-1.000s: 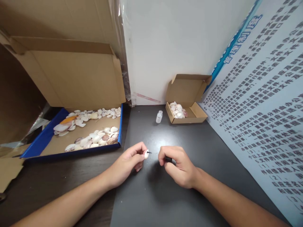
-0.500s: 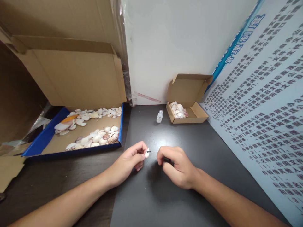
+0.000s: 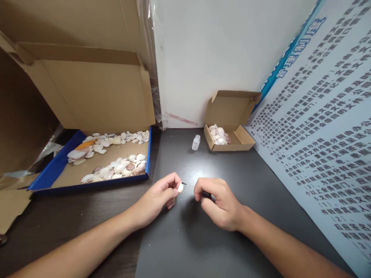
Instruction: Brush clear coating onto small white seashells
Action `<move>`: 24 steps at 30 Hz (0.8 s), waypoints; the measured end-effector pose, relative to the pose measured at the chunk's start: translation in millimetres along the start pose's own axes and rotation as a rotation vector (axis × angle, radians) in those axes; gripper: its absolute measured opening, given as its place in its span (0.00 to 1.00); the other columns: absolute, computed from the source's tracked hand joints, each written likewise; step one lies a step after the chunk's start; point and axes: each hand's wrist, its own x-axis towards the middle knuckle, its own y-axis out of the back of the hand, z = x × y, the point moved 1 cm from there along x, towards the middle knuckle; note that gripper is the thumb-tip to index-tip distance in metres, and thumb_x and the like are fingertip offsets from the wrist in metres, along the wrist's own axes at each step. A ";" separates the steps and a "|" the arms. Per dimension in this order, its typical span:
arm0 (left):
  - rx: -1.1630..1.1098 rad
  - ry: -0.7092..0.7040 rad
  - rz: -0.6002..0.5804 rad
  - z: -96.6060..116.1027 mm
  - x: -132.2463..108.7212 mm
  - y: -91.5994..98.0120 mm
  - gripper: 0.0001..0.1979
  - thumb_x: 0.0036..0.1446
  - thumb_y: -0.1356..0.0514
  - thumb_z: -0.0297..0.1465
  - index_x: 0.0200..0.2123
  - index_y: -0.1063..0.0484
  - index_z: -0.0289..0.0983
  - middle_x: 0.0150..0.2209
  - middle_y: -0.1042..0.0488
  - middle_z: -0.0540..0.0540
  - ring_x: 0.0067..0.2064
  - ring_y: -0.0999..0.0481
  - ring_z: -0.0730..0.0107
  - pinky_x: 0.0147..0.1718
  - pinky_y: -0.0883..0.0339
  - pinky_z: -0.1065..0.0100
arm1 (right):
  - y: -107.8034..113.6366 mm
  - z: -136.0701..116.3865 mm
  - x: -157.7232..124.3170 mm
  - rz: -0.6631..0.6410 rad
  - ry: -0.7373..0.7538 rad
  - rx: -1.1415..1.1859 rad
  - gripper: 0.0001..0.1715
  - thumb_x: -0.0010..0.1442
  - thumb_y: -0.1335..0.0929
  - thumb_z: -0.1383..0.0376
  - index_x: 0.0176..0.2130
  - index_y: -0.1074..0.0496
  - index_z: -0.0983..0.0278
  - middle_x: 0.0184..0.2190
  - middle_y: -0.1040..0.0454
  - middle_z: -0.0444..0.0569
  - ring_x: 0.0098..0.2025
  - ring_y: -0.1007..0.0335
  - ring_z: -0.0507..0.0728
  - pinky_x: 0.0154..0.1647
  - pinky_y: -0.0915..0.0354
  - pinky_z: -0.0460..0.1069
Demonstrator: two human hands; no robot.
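Observation:
Pinched in my left hand is a small white seashell, its face turned to the right. My right hand is closed around the black handle of a small brush, partly hidden by my fingers. The brush's thin stem runs left, and its dark tip lies at the shell's upper edge; whether it touches, I cannot tell. Beyond both hands an uncapped clear glass bottle with a label stands upright on the dark table mat.
At the left an open blue-edged cardboard box holds many shells in groups. A smaller open cardboard box with shells stands at the back right. A white panel rises behind, and a printed sign leans along the right.
My right hand has shifted slightly to the right. The brush tip has moved from across the shell's face to its upper right edge. My left hand stays nearly still.

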 end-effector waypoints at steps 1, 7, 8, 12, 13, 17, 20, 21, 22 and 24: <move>0.002 0.001 0.001 0.1 -0.1 0.0 0.04 0.60 0.45 0.31 0.32 0.38 0.38 0.24 0.43 0.55 0.25 0.44 0.76 0.26 0.46 0.71 | -0.1 -0.8 0.0 -0.018 0.022 0.004 0.08 0.46 0.42 0.74 0.26 0.40 0.61 0.20 0.41 0.39 0.21 0.47 0.50 0.24 0.49 0.46; -0.007 0.010 0.004 0.0 0.1 -0.1 0.05 0.59 0.45 0.32 0.32 0.38 0.38 0.23 0.43 0.56 0.25 0.44 0.76 0.26 0.46 0.71 | -0.5 -3.6 0.3 -0.008 0.017 -0.010 0.09 0.46 0.42 0.74 0.26 0.40 0.61 0.20 0.41 0.40 0.21 0.47 0.50 0.24 0.49 0.46; -0.008 0.012 0.003 0.0 0.1 -0.1 0.05 0.59 0.45 0.32 0.32 0.39 0.38 0.24 0.43 0.56 0.25 0.44 0.76 0.26 0.46 0.71 | -0.7 -3.8 0.3 -0.025 0.030 0.001 0.09 0.46 0.42 0.74 0.26 0.40 0.61 0.20 0.41 0.40 0.21 0.48 0.50 0.24 0.49 0.46; -0.007 0.013 -0.002 0.5 -0.7 0.0 0.04 0.59 0.45 0.31 0.32 0.39 0.38 0.24 0.43 0.56 0.25 0.44 0.76 0.26 0.47 0.71 | -0.1 -2.2 0.4 -0.047 0.063 0.015 0.09 0.46 0.42 0.74 0.26 0.40 0.61 0.20 0.40 0.40 0.21 0.48 0.50 0.24 0.49 0.46; -0.006 0.012 -0.003 0.6 -0.9 0.0 0.04 0.60 0.45 0.31 0.32 0.38 0.38 0.24 0.43 0.56 0.25 0.44 0.76 0.26 0.47 0.71 | 0.5 -1.2 0.5 -0.026 0.039 0.004 0.09 0.46 0.42 0.74 0.26 0.40 0.61 0.20 0.40 0.40 0.21 0.47 0.50 0.24 0.48 0.46; -0.004 0.007 -0.005 0.2 -1.0 0.2 0.04 0.60 0.45 0.31 0.33 0.38 0.38 0.24 0.43 0.55 0.25 0.44 0.76 0.26 0.47 0.71 | 1.7 1.0 0.5 0.025 -0.035 -0.011 0.09 0.47 0.41 0.74 0.26 0.39 0.61 0.20 0.40 0.40 0.22 0.46 0.51 0.24 0.48 0.46; -0.005 0.003 -0.002 -0.9 -0.1 0.6 0.05 0.60 0.45 0.32 0.32 0.38 0.38 0.24 0.43 0.55 0.25 0.44 0.76 0.26 0.46 0.71 | -0.6 -0.4 -0.1 -0.012 0.029 0.018 0.09 0.46 0.41 0.74 0.26 0.39 0.61 0.20 0.41 0.39 0.21 0.47 0.50 0.23 0.49 0.46; -0.006 0.003 0.000 -1.3 0.1 0.7 0.05 0.60 0.45 0.32 0.32 0.38 0.38 0.24 0.43 0.55 0.24 0.44 0.76 0.26 0.46 0.71 | -1.5 -0.6 -0.4 -0.017 0.037 0.021 0.08 0.47 0.41 0.74 0.26 0.39 0.61 0.20 0.40 0.39 0.21 0.47 0.50 0.23 0.49 0.46; -0.006 0.004 0.000 -1.5 0.2 0.9 0.05 0.60 0.45 0.32 0.32 0.38 0.38 0.24 0.43 0.55 0.24 0.44 0.75 0.26 0.46 0.71 | -2.3 -0.5 -0.7 -0.011 0.029 0.019 0.08 0.47 0.41 0.74 0.26 0.39 0.61 0.20 0.40 0.40 0.21 0.47 0.50 0.24 0.49 0.46; -0.008 0.005 -0.001 -1.7 0.1 1.2 0.05 0.60 0.45 0.32 0.32 0.38 0.39 0.24 0.42 0.55 0.25 0.43 0.76 0.26 0.46 0.71 | -3.0 0.4 -1.1 0.018 -0.020 0.002 0.09 0.47 0.41 0.74 0.26 0.39 0.61 0.20 0.40 0.40 0.21 0.46 0.51 0.24 0.48 0.46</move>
